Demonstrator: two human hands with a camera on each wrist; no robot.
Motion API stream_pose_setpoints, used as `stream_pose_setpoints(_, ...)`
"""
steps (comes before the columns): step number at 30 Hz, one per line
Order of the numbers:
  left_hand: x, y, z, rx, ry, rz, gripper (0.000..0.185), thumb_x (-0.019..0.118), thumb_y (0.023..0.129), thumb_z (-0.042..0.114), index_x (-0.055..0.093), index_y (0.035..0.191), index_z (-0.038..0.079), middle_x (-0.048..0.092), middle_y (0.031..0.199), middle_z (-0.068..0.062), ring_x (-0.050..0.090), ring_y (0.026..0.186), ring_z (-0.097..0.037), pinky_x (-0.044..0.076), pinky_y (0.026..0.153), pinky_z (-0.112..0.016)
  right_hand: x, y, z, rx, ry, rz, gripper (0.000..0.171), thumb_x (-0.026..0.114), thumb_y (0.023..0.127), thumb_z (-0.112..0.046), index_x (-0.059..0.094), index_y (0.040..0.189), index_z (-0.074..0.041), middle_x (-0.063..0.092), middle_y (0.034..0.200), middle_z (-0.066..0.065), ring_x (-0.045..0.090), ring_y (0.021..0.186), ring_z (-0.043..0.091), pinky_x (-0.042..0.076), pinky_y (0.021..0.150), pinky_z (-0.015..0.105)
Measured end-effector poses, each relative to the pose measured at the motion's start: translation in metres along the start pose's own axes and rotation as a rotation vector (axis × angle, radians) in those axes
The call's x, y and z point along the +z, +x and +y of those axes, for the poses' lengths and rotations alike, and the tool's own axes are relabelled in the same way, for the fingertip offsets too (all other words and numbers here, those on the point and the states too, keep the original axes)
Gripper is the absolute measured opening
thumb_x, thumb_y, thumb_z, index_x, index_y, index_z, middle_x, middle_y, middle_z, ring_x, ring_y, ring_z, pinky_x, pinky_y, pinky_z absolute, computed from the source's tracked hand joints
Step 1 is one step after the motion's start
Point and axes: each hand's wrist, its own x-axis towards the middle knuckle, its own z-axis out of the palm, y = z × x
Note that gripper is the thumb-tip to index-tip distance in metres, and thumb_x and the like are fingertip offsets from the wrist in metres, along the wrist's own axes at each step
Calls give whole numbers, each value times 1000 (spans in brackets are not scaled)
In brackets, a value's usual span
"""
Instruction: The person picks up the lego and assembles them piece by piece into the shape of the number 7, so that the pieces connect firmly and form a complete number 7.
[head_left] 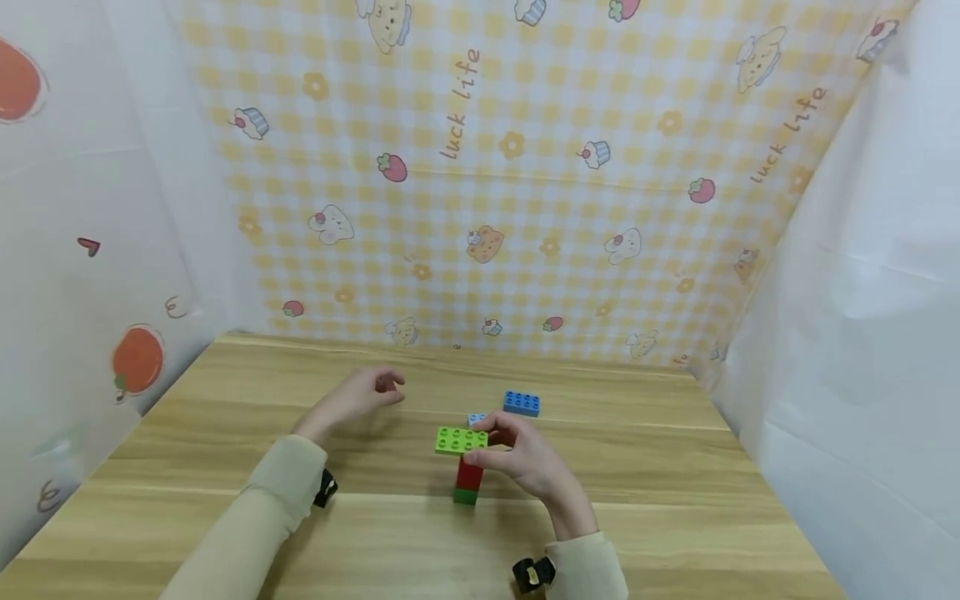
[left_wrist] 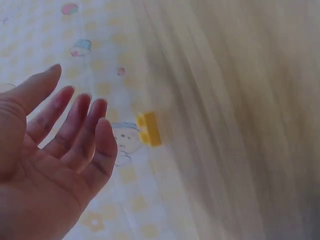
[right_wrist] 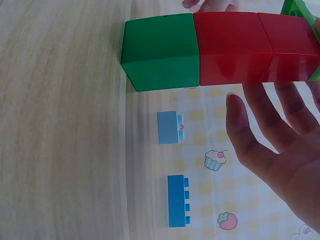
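Head view shows left hand point(head_left: 360, 396) relaxed, right hand point(head_left: 528, 457) pinching lime brick point(head_left: 453, 441), backdrop point(head_left: 480, 196) reading "luck life".

Left grip point(head_left: 362, 395) aloft (fingers point(left_wrist: 106, 146) loose)

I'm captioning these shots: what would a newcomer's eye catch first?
Probably the lime-green brick pinched by the right hand above red bricks and a dark green brick, near the middle of the table. Next, the blue brick beyond that hand. Then the yellow brick, right of the left hand in the left wrist view.
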Motion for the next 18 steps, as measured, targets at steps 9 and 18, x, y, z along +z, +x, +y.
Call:
stream_pose_setpoints(9,6,14,-15,-172,109,32,49,70,92,20,53,129,-6,56,121,-28,54,110,-42,45,91,-55,-2,-1,-1,-8,1,-9,26,72,86,-1,63,110,1,61,110,5,56,101,34,51,76,33)
stream_pose_setpoints(18,10,19,-22,-266,117,42,60,70,90,24,46,135,-8,46,135,-32,45,122,-48,36,100,-60,-5,1,7,-28,-11,-10,25,75,87,-11,65,109,-5,62,110,8,58,98,27,52,76,34)
